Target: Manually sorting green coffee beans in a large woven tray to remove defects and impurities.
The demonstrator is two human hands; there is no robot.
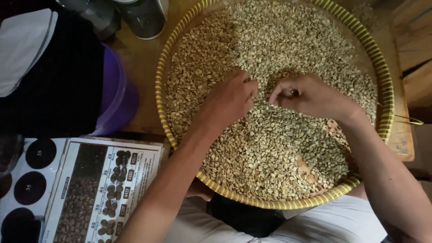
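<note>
A round woven tray with a yellow rim (387,90) rests on my lap, filled with pale green coffee beans (270,153). My left hand (229,99) lies knuckles-up on the beans near the tray's middle, fingers curled down into them. My right hand (310,95) is just to its right, also curled, fingertips pinched together over the beans; something small may sit between them, but it is too small to tell. The two hands nearly touch.
A purple bucket (119,96) stands left of the tray beside a dark bag. A printed chart of roasted beans (99,189) lies at lower left. Dark metal containers (139,18) sit at the top. A wooden surface (405,135) edges the right.
</note>
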